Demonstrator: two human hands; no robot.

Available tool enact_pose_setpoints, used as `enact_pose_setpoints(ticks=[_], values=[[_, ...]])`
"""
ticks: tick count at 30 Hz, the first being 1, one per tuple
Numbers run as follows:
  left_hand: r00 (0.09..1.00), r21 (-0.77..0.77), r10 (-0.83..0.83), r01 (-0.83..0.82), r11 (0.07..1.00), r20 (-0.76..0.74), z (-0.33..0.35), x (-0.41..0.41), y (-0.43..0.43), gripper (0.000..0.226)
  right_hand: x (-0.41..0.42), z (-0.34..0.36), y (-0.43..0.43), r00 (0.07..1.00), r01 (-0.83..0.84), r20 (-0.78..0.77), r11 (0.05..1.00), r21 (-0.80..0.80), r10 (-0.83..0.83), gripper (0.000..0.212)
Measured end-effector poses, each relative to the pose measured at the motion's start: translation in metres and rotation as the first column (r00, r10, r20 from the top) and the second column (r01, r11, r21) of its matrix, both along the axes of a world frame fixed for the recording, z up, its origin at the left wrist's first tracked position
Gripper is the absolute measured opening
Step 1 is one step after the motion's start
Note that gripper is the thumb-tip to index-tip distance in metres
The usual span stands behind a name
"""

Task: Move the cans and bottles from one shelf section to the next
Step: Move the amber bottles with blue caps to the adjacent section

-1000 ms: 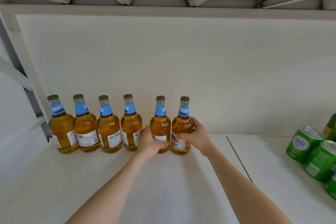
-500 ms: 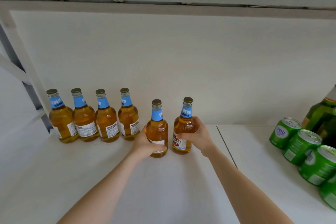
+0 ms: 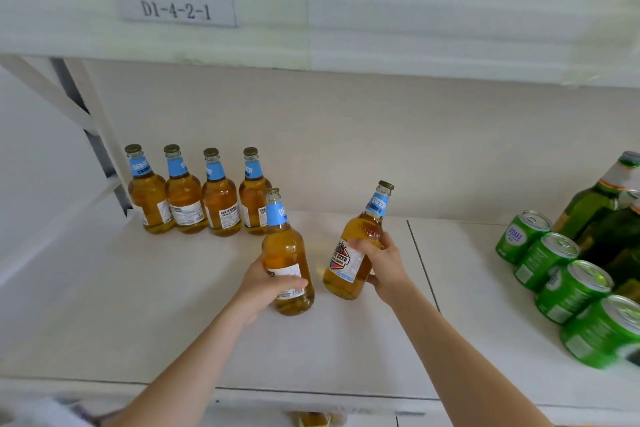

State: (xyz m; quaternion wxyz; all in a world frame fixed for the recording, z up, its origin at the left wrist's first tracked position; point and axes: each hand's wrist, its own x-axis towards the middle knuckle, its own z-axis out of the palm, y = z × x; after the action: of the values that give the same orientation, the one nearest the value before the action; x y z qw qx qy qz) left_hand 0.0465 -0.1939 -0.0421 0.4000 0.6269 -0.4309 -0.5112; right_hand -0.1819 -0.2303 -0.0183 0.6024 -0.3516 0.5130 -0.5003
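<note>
Bottles (image 3: 287, 253) sit gripped round the belly, one in the left hand (image 3: 266, 284), one tilted in the right hand (image 3: 384, 270), mid-shelf; carry them apart toward three o'clock, past the seam (image 3: 420, 263), short of the cans (image 3: 568, 284).

The white shelf (image 3: 166, 308) is split by a dark seam (image 3: 423, 265) that runs from the back wall (image 3: 346, 149) toward the front edge, at about 1 o'clock. On the left section, at 10 o'clock, 4 amber bottles (image 3: 221, 206) with blue neck labels stand upright in a row along the wall, side by side and touching or nearly so. On the right section, at 3 o'clock, 4 green cans (image 3: 573, 291) stand in a line from back to front. Just behind them, at 2 o'clock, stand green bottles (image 3: 588, 208), partly cut off by the frame.
</note>
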Motion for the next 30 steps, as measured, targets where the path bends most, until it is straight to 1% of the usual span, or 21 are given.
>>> enact_pose_setpoints(ticks=[3,7,17,23,30], values=[[0.998,0.031,0.037,-0.035,0.999,-0.044,0.004,-0.002,0.021,0.063,-0.002,0.007,0.015,1.0,0.001,0.03,1.0,0.011,-0.001,0.043],[0.998,0.025,0.035,-0.034,0.999,-0.055,0.008,-0.002,0.043,0.056,-0.004,0.012,0.04,1.0,-0.004,0.005,1.0,0.008,0.003,0.045],[0.994,-0.009,-0.11,0.11,0.994,0.006,0.021,-0.005,0.104,0.056,-0.008,0.017,0.116,0.999,-0.006,-0.037,0.999,-0.039,0.005,0.045],[0.98,-0.008,-0.198,0.198,0.98,0.025,0.02,-0.016,0.151,0.066,-0.015,0.013,0.17,0.996,0.04,-0.08,0.998,-0.047,-0.043,0.045],[0.961,-0.016,-0.274,0.275,0.961,0.023,0.027,-0.054,0.185,0.059,-0.047,0.012,0.221,0.986,0.108,-0.122,0.992,-0.058,-0.115,0.045]])
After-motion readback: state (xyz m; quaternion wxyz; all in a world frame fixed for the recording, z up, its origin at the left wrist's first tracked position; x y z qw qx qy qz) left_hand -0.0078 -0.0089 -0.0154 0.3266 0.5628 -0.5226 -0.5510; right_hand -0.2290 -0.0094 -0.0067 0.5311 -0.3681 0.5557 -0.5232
